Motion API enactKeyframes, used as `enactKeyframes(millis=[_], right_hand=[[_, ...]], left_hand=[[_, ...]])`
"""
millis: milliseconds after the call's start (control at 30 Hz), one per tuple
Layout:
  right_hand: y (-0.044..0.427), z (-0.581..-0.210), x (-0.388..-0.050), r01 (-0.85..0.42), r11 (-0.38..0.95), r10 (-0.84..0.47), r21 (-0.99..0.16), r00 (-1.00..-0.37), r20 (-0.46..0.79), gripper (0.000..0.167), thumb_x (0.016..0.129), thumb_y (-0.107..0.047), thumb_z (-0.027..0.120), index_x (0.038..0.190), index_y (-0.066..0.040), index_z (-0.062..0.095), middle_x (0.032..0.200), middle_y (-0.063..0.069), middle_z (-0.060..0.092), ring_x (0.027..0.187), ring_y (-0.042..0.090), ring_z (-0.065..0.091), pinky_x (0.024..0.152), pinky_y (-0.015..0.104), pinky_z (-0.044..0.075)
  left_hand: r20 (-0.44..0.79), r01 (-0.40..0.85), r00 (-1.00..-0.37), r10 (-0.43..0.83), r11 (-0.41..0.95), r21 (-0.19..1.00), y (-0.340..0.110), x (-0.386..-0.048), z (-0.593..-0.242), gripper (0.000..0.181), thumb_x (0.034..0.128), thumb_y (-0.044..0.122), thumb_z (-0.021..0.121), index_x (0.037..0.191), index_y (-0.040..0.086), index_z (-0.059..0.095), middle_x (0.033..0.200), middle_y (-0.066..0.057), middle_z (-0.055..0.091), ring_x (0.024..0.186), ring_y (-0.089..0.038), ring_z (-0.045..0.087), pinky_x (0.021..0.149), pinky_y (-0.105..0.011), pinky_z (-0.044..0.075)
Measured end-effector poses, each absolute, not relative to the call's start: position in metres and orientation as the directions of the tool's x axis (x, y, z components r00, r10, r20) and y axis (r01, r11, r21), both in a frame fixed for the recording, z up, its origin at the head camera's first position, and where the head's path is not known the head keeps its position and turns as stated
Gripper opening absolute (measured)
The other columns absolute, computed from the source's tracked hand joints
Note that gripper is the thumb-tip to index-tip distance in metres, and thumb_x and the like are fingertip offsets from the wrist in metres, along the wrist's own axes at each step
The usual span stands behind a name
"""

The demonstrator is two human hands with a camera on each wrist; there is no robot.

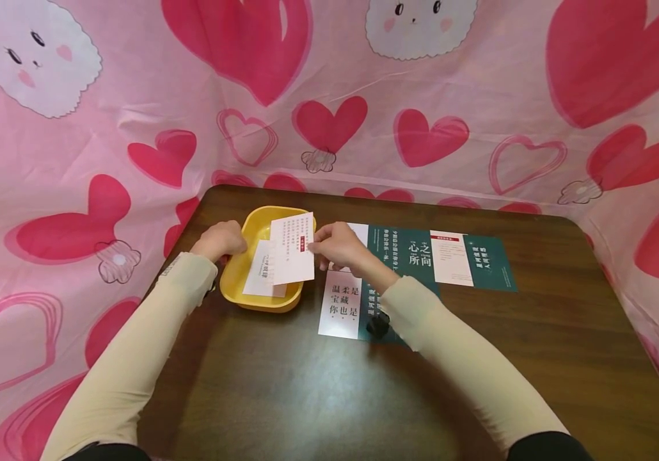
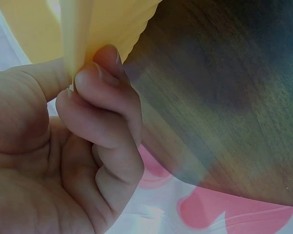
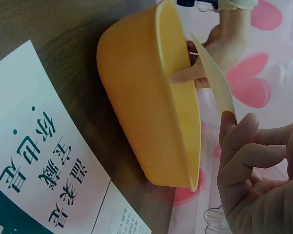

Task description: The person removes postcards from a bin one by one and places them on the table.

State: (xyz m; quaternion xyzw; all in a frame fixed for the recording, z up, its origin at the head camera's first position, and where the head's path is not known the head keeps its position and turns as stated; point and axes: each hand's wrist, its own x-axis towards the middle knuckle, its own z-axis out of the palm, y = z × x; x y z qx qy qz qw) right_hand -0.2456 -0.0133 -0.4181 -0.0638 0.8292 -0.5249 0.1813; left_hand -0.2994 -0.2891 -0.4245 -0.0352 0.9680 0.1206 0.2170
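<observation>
A yellow plastic basin [image 1: 236,289] stands at the left of the table, with a white printed card [image 1: 259,282] lying in it. My left hand [image 1: 220,241] grips the basin's left rim; in the left wrist view its fingers [image 2: 110,100] curl against that rim with the thumb inside. Above the basin's right side, my right hand [image 1: 340,246] pinches a white card [image 1: 293,256] with red and dark print by its right edge. The right wrist view shows this card [image 3: 216,78] edge-on, tilted over the basin [image 3: 136,92], between thumb and fingers [image 3: 244,151].
Several green and white printed cards lie in rows right of the basin, among them a white card with large characters [image 1: 340,304] and a green one [image 1: 487,262] at the far right. The brown table [image 1: 283,390] meets a pink heart-patterned cloth [image 1: 352,70] behind and at the sides.
</observation>
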Motion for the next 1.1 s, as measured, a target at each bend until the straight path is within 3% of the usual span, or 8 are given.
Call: enactKeyframes(millis=[200,467,667,1100], right_hand=[[-0.008,-0.422,-0.242,0.102,0.443,-0.308,-0.891,-0.916,-0.258,0.018,0.101,-0.018,0.071,0.112,-0.004,0.069,0.096,0.021,0.068,0.059,0.02,0.061,0.049,0.024,0.043],[0.001,-0.426,-0.237,0.111,0.443,-0.3,-0.89,-0.917,-0.264,0.018,0.101,-0.018,0.071,0.111,-0.003,0.07,0.095,0.021,0.069,0.06,0.021,0.062,0.049,0.025,0.04],[0.01,-0.43,-0.234,0.134,0.447,-0.282,-0.884,-0.917,-0.282,0.02,0.1,-0.018,0.071,0.114,-0.003,0.07,0.105,0.024,0.071,0.061,0.02,0.062,0.051,0.027,0.041],[0.032,-0.442,-0.226,0.142,0.425,-0.274,-0.894,-0.921,-0.277,0.021,0.1,-0.016,0.071,0.115,-0.002,0.07,0.087,0.015,0.07,0.058,0.021,0.061,0.05,0.026,0.042]], left_hand=[[-0.428,-0.116,-0.904,-0.005,0.965,0.234,-0.288,-0.297,-0.424,0.024,0.0875,0.011,0.06,0.101,-0.008,0.063,0.08,-0.019,0.065,0.056,-0.026,0.063,0.052,-0.032,0.055],[-0.425,-0.118,-0.905,0.002,0.96,0.254,-0.289,-0.296,-0.425,0.025,0.0869,0.012,0.06,0.101,-0.008,0.064,0.08,-0.019,0.064,0.056,-0.027,0.062,0.052,-0.032,0.055],[-0.423,-0.111,-0.906,0.002,0.964,0.241,-0.289,-0.297,-0.423,0.024,0.0868,0.012,0.06,0.099,-0.008,0.064,0.079,-0.018,0.064,0.056,-0.026,0.061,0.052,-0.031,0.054],[-0.437,-0.127,-0.899,-0.019,0.967,0.219,-0.288,-0.298,-0.423,0.023,0.0866,0.011,0.059,0.1,-0.007,0.064,0.08,-0.018,0.064,0.056,-0.026,0.061,0.052,-0.032,0.054]])
